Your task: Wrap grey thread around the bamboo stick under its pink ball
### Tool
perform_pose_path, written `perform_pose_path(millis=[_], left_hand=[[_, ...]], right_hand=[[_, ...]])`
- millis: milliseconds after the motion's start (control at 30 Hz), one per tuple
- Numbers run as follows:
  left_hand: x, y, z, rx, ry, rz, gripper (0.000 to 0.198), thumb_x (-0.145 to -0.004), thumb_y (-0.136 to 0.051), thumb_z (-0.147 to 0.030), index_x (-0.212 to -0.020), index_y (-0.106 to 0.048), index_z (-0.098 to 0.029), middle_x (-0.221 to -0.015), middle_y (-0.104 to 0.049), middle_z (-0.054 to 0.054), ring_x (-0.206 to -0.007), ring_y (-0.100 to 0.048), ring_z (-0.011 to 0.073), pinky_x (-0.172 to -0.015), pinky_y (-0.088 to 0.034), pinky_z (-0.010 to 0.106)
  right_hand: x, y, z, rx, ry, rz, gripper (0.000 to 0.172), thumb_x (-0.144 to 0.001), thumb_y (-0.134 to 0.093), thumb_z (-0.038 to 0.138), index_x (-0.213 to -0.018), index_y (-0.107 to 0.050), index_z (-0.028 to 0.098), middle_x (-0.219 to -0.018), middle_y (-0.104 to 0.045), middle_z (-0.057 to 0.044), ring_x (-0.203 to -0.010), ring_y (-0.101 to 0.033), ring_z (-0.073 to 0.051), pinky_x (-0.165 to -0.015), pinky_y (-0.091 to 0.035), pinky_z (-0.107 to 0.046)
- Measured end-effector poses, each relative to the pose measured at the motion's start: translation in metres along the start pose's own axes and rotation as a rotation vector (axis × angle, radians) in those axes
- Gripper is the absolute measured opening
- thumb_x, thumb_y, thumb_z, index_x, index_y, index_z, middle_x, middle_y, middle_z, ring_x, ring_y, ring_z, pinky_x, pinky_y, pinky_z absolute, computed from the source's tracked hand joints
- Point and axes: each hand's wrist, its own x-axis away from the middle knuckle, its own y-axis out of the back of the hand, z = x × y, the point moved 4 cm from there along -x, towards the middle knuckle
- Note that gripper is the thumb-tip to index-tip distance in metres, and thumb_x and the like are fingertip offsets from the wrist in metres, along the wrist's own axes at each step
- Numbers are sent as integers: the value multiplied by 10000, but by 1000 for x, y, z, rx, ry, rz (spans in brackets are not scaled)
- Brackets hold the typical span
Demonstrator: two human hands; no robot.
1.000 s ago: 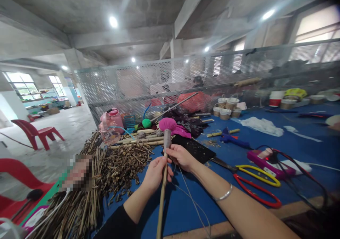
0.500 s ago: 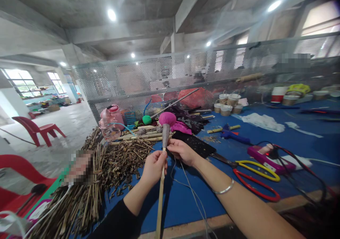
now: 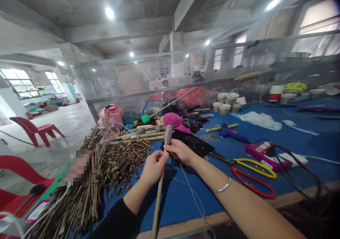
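Just below the centre of the frame, the left hand (image 3: 154, 168) has its fingers curled tight round a stick (image 3: 157, 207), which slants up from the bottom edge. Right above, the right hand (image 3: 182, 151) pinches the stick between thumb and fingers at the lower end of its grey wrap (image 3: 168, 134). Thread (image 3: 195, 198) trails loosely from there to the bottom edge. Scissors (image 3: 231, 162) lie on the blue table (image 3: 180, 205) at lower right, dried stalks (image 3: 92, 196) at lower left.
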Motion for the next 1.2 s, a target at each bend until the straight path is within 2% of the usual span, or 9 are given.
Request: perform_pose_path(millis=[133, 300, 467, 667, 767, 867, 967, 1033, 1200], left_hand=[[0, -1, 2, -12, -16, -55, 373, -716, -564, -531, -681, -475, -171, -428, -473, -62, -298, -422, 65, -315, -298, 169], [4, -9, -6, 193, -22, 48, 392, -759, -497, -546, -780, -514, -156, -432, -492, -56, -293, -418, 59, -317, -281, 159], [4, -11, -3, 278, 43, 126, 418, -764, -466, -561, -834, -508, -152, -443, -518, -40, -291, -422, 72, -312, -277, 166], [2, -4, 1, -31, -40, -39, 336, -738, -551, -496, -722, -487, -167, -446, -467, -67, -313, -409, 58, -329, -304, 168], [3, -4, -1, -49, -36, -64, 326, -770, -509, -487, -703, -478, -170, -428, -454, -66, -305, -402, 62, -313, -283, 167], [3, -3, -2, -29, -40, -93, 322, -782, -494, -483, -712, -478, -169, -438, -467, -63, -303, -416, 64, -309, -283, 164], [3, -2, -3, -5, -46, -102, 308, -779, -504, -468, -724, -484, -166, -441, -465, -67, -301, -417, 60, -313, -290, 161], [3, -3, -1, 2, -43, -101, 299, -774, -513, -457, -725, -486, -164, -436, -460, -69, -301, -414, 59, -313, -287, 158], [2, -5, 4, 19, -27, -96, 300, -765, -521, -460, -732, -490, -163, -436, -459, -68, -296, -401, 54, -307, -267, 155]], right_hand=[[-1, 1, 1, -18, 30, 26, 366, -625, -722, 398, -722, -468, 153, -429, -409, 105, -318, -210, -9, -339, -90, -194], [-1, 2, -1, -53, 33, 159, 368, -712, -660, 401, -928, -542, 127, -518, -495, 66, -330, -234, -12, -344, -81, -194], [-3, 6, -7, -21, 22, 161, 314, -715, -658, 398, -824, -536, 130, -536, -520, 41, -348, -266, -14, -349, -88, -188], [-6, 7, -13, 40, 6, 109, 319, -695, -669, 405, -763, -516, 134, -482, -429, 81, -339, -209, -10, -343, -84, -200], [-3, 3, -8, 16, 5, 128, 317, -681, -673, 378, -815, -530, 129, -508, -453, 76, -344, -206, -7, -346, -84, -199], [0, -1, -3, -57, -24, 170, 299, -667, -651, 289, -901, -543, 137, -481, -398, 98, -345, -176, -11, -344, -72, -193], [0, 3, -1, -78, -47, 94, 232, -653, -599, 242, -858, -533, 156, -455, -354, 105, -345, -168, -19, -340, -57, -180], [-2, 8, -1, -57, -39, -3, 162, -686, -559, 293, -769, -508, 163, -451, -373, 94, -338, -175, -18, -340, -59, -171], [-5, 11, -6, -16, -48, -140, 288, -750, -508, 452, -678, -440, 182, -412, -353, 100, -308, -178, -20, -327, -95, -167]])
